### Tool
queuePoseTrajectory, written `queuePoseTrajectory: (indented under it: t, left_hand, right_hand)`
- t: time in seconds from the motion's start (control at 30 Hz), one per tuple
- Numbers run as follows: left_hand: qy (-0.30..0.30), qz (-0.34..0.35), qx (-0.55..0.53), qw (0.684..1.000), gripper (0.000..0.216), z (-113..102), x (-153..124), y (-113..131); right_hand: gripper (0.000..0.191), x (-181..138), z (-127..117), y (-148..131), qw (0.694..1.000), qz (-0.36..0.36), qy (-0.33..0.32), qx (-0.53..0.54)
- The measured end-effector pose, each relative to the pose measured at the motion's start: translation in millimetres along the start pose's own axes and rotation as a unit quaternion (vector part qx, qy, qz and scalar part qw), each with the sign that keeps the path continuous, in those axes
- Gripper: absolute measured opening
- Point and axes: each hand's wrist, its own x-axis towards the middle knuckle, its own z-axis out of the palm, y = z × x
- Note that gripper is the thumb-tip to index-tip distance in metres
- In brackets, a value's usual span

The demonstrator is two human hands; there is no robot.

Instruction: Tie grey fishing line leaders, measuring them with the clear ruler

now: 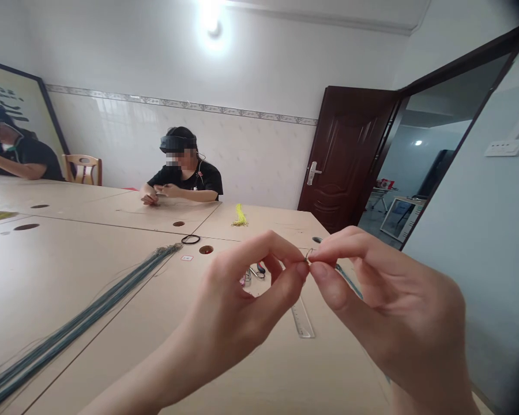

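Note:
Above the table, my left hand (246, 294) and my right hand (384, 300) meet fingertip to fingertip. Each pinches thumb against forefinger on a thin dark thread (309, 252), which forms a small loop at the fingertips. Most of it is hidden by the fingers. Behind my right hand, a blue-green cord (348, 279) slants downward; whether it joins the thread I cannot tell. Below and between the hands lies a clear ruler (303, 325). Past my left hand, a pair of scissors (255, 273) is partly covered by the fingers.
A long bundle of blue-green cords (95, 311) runs across the table (164, 357) at left, near a black ring (191, 239). Yellow cords (240, 215) lie farther back. Two people sit across the table. A brown door (350, 150) stands ajar at right.

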Motion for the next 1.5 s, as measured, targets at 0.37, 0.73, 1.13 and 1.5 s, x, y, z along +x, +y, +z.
queuePoseTrajectory:
  t: [0.37, 0.73, 1.13, 1.5]
  left_hand:
    - [-0.015, 0.043, 0.125, 0.991, 0.013, -3.5, -0.9, 2.5]
    - [-0.068, 0.017, 0.126, 0.990, 0.014, -1.4, -2.2, 6.6]
    - [-0.160, -0.059, -0.050, 0.984, 0.014, -10.4, 1.2, 5.2]
    - [-0.205, -0.082, -0.174, 0.960, 0.017, -12.6, 5.6, 3.7]
  right_hand:
    - [0.007, 2.9, -5.7, 4.2, 0.996, 0.012, -0.032, -0.086]
    - [0.017, 3.5, -13.2, 9.9, 0.991, 0.004, -0.112, -0.071]
    - [0.013, 0.6, -17.4, 13.5, 0.980, -0.054, -0.181, -0.061]
    - [0.009, -1.2, -18.6, 15.9, 0.976, -0.052, -0.209, -0.025]
